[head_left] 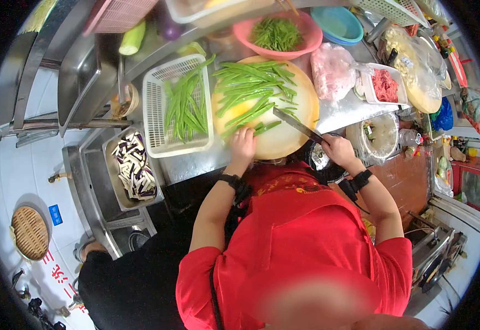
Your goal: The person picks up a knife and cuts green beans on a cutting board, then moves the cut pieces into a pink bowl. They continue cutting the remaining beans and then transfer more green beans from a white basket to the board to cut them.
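Observation:
Long green beans (251, 91) lie across a round cutting board (289, 144) at the middle of the counter. My left hand (243, 146) is at the board's near left edge, its curled fingers holding down a few of the beans. In my right hand (338, 152) is a kitchen knife (300, 127) by its handle. The blade slants up and left over the board, its tip near the cut bean ends. Short cut pieces lie around the blade. Left of the board, a white plastic basket (151, 110) holds more long beans.
A metal pan of eggplant strips (134, 168) sits at the left. Behind the board stand a pink bowl (240, 37) of shredded greens and blue bowls (338, 25). To the right are a bag of pale meat (330, 74) and a tray of red minced meat (384, 85).

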Demonstrator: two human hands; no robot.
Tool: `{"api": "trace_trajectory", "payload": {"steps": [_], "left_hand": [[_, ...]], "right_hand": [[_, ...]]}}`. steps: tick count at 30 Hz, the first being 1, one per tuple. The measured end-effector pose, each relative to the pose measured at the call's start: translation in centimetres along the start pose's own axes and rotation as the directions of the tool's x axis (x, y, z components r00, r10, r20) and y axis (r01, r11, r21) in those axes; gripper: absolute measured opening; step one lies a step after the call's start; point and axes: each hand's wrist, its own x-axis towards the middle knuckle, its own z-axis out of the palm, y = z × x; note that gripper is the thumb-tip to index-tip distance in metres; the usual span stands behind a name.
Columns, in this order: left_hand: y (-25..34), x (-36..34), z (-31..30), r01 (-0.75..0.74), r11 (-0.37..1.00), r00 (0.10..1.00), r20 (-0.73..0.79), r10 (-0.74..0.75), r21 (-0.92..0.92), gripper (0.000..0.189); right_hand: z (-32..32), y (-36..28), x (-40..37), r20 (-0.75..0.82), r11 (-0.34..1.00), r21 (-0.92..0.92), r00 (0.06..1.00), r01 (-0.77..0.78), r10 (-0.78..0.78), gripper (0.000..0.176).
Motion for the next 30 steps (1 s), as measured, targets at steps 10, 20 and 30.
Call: {"api": "trace_trajectory", "payload": {"steps": [10, 20, 30], "left_hand": [[-0.9, -0.4, -0.7, -0.062, 0.998, 0.993, -0.107, 0.058, -0.026, 0.022], [1.2, 0.9, -0.7, -0.089, 0.992, 0.994, -0.077, 0.082, -0.094, 0.021], [-0.1, 0.3, -0.6, -0.244, 0.970, 0.967, -0.069, 0.245, 0.023, 0.016]], "right_hand": [[0.2, 0.4, 0.5, -0.008, 1.000, 0.011, 1.000, 0.003, -0.003, 0.021], [-0.9, 0.5, 0.9, 0.020, 0.998, -0.018, 0.998, 0.056, -0.055, 0.024], [-2.0, 0.8, 0.6, 0.068, 0.975, -0.081, 0.977, 0.206, -0.201, 0.024]]}}
